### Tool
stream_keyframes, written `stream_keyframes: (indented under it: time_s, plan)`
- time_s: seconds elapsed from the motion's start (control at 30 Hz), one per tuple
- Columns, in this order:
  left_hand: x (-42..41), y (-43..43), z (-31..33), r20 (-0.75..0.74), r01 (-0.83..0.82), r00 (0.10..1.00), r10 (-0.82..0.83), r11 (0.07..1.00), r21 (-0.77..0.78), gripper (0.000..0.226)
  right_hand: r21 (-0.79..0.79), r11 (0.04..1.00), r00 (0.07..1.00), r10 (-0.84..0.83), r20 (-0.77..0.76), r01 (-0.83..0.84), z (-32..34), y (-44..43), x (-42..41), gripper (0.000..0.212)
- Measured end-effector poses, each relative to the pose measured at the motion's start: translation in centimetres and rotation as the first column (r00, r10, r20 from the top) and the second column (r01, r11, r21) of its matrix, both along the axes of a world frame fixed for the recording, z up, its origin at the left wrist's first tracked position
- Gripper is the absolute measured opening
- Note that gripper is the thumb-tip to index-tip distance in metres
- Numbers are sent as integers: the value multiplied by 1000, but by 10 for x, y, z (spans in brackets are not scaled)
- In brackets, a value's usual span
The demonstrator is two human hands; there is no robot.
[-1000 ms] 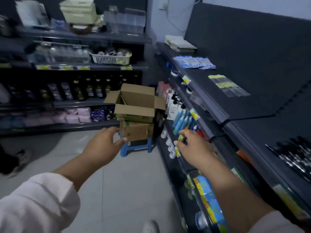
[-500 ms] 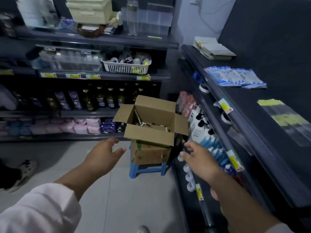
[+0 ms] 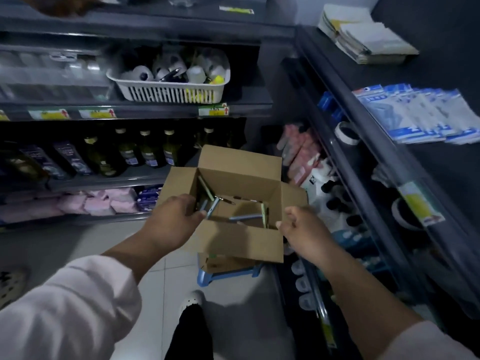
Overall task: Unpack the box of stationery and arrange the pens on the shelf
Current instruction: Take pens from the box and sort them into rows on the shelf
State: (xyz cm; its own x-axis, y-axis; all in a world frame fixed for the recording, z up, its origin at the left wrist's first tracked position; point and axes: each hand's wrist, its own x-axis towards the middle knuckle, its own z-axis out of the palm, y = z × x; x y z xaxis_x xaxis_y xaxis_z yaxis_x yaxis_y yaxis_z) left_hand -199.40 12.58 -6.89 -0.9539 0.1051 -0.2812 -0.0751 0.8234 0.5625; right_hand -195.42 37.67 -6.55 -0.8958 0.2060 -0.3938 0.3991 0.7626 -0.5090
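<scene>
An open cardboard box (image 3: 241,245) stands in front of me on a smaller box on a blue stool (image 3: 228,275). Several pens (image 3: 245,217) lie loose inside, some leaning in the left corner. My left hand (image 3: 171,222) reaches over the left flap, its fingertips down among the pens; a grip on a pen does not show clearly. My right hand (image 3: 304,229) hangs at the box's front right corner, fingers loosely curled, thumb near the front flap. The dark shelf (image 3: 389,152) runs along my right.
Blue packets (image 3: 415,113) and paper stacks (image 3: 363,35) lie on the right shelf's top; tape rolls and bottles fill its lower levels. Ahead, shelves hold a white basket (image 3: 171,92), dark bottles (image 3: 130,154) and pink packs. My shoe (image 3: 192,300) stands on the tiled floor below the stool.
I have moved close to the box. Both hands have gone forward: the left now reaches into the box, the right has come to its front right corner.
</scene>
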Motion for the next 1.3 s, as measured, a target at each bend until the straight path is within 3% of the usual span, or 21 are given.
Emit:
stream_keyframes:
  time_s: [0.23, 0.43, 0.6, 0.7, 0.83, 1.0, 1.07, 1.13, 1.23, 1.3]
  plan:
    - [-117, 25, -80, 111, 117, 988, -111, 992, -54, 18, -10, 999, 993, -34, 112, 35, -78, 3, -101, 43]
    - [-179, 46, -171, 199, 206, 966, -166, 958, -200, 43, 47, 998, 974, 26, 227, -38, -175, 20, -163, 47]
    - [-217, 60, -244, 68, 479, 841, -537, 680, -556, 52, 108, 992, 962, 27, 272, -59, -246, 34, -202, 42]
    - [-238, 69, -274, 171, 566, 748, -641, 483, -668, 66, 120, 992, 942, -6, 335, -36, -284, 41, -216, 54]
    - [-251, 77, -294, 271, 569, 715, -644, 311, -761, 43, 162, 978, 917, 57, 395, -131, -315, 39, -223, 71]
    - [-253, 77, -295, 359, 554, 714, -601, 171, -815, 39, 25, 979, 927, 185, 325, -204, -324, 27, -216, 84]
    - [-256, 78, -292, 390, 565, 726, -567, 168, -807, 41, 147, 980, 961, 90, 260, -131, -326, 29, -215, 80]
    - [-256, 81, -292, 403, 563, 775, -488, 241, -791, 39, 187, 982, 956, -48, 289, -7, -326, 32, -216, 79]
    - [-245, 89, -293, 262, 431, 892, -369, 513, -742, 35, 72, 987, 923, -158, 352, 142, -328, 33, -221, 85]
    - [-231, 95, -299, 179, 390, 916, -360, 691, -608, 31, 26, 989, 925, -146, 351, 147, -330, 33, -223, 77]
